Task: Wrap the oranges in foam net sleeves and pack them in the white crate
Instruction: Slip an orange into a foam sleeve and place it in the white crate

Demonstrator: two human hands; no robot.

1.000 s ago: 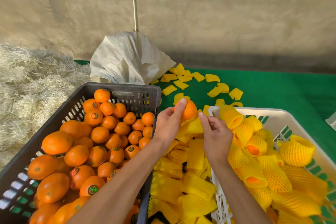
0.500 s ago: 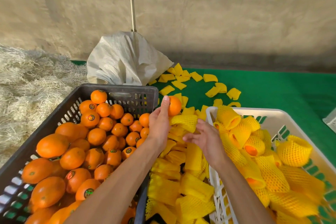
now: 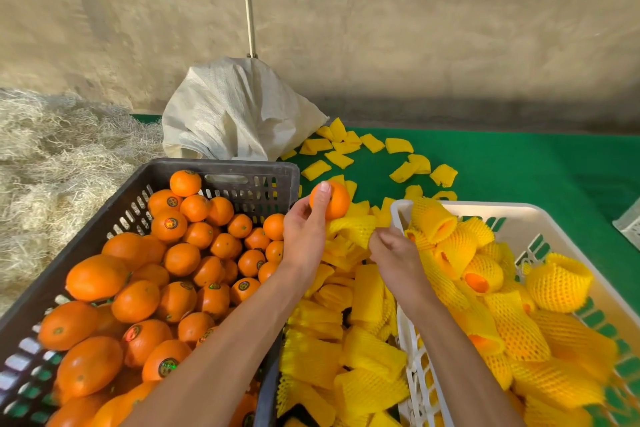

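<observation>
My left hand [image 3: 304,236] holds a bare orange [image 3: 334,201] up by thumb and fingers, over the gap between the two crates. My right hand [image 3: 393,253] pinches a yellow foam net sleeve [image 3: 351,227] just below that orange. Under both hands lies a pile of flat yellow sleeves [image 3: 346,340]. The white crate [image 3: 519,210] on the right holds several oranges wrapped in yellow sleeves [image 3: 478,274]. The dark crate [image 3: 242,166] on the left is full of bare oranges [image 3: 180,256].
A white woven sack [image 3: 235,114] stands behind the dark crate. Loose yellow sleeves [image 3: 367,152] lie scattered on the green mat [image 3: 519,166]. Straw [image 3: 59,156] is heaped at the left. A concrete wall rises behind, and another white crate corner [image 3: 628,222] shows at the right edge.
My left hand has drawn the orange left and back toward the dark crate's corner. My right hand has dropped to the pile and taken a sleeve in a pinch.
</observation>
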